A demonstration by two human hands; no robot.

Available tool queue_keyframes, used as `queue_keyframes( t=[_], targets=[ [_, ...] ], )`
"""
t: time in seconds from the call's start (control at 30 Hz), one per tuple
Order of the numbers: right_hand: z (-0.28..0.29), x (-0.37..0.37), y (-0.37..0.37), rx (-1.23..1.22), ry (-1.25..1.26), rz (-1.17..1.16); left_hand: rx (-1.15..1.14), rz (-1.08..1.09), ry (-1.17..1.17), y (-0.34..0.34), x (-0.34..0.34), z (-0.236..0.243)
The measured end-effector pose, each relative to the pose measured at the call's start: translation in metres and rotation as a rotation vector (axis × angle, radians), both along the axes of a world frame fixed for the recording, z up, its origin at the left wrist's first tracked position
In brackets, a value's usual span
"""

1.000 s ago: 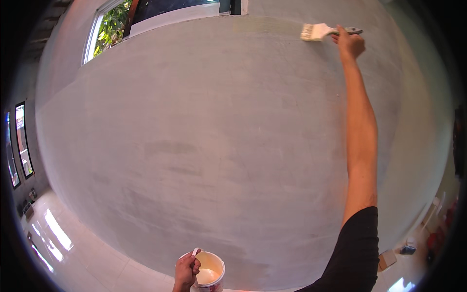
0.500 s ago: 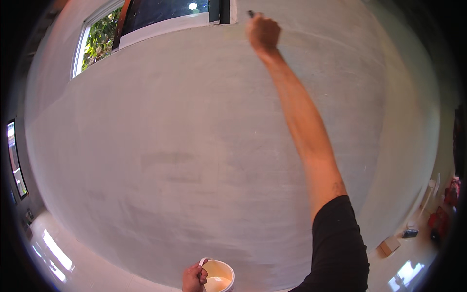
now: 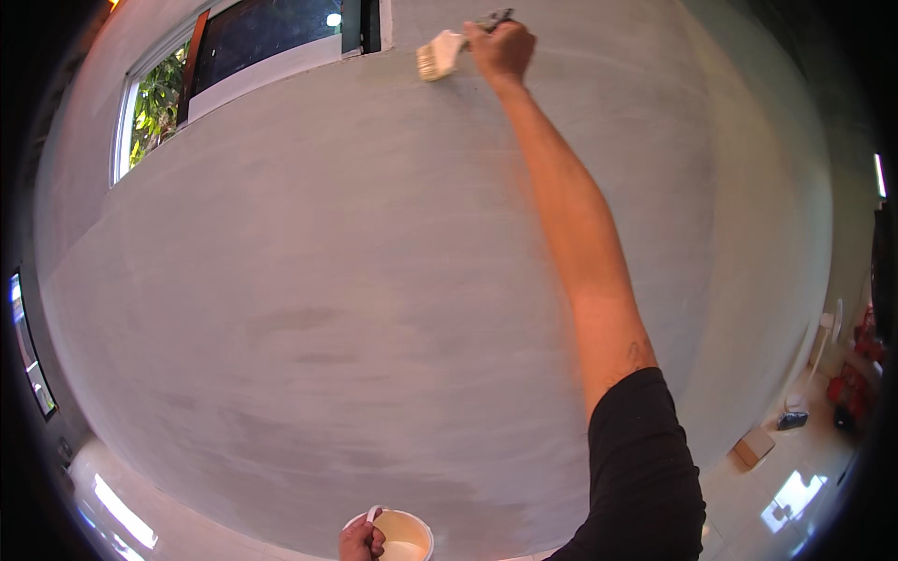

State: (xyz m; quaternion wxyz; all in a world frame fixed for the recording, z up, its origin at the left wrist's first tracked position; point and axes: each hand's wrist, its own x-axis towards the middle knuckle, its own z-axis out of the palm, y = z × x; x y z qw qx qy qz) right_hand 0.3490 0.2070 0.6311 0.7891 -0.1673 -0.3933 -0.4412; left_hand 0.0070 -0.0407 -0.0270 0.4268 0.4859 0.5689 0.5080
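Observation:
My right hand (image 3: 500,51) grips a wide paintbrush (image 3: 440,54) high on the grey plastered wall (image 3: 309,262), just right of the window's lower corner. The pale bristles are at the wall surface, pointing left and down, and my arm in a black sleeve stretches up to it. Low in the middle, my left hand (image 3: 360,539) is closed on the handle of a white bucket (image 3: 414,524), which holds cream-coloured liquid.
The window (image 3: 267,51) at top left shows foliage through its left pane. Glossy tiled floor (image 3: 159,500) runs along the bottom edges. At lower right are a cardboard box (image 3: 753,447), red objects (image 3: 849,393) and white strips leaning by the wall.
My right hand and brush have moved left along the top of the wall, toward the window. The view has shifted slightly. My left hand still holds the bucket.

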Motion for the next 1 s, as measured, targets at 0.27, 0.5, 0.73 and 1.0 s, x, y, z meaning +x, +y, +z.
queue_keyframes(
  t=[0.27, 0.5, 0.73, 1.0],
  targets=[
    [-0.003, 0.201, -0.025, -0.175, 0.172, -0.133, 0.089, 0.097, 0.346, 0.017, 0.003, 0.021],
    [-0.019, 0.209, -0.068, -0.234, 0.284, -0.462, 0.084, 0.104, 0.321, 0.012, 0.030, 0.041],
    [-0.014, 0.070, -0.029, -0.216, -0.064, -0.292, 0.148, 0.007, 0.235, 0.010, 0.053, 0.042],
    [0.000, 0.080, -0.032, -0.219, -0.046, 0.176, 0.086, -0.027, 0.063, 0.024, 0.049, 0.030]
  ],
)
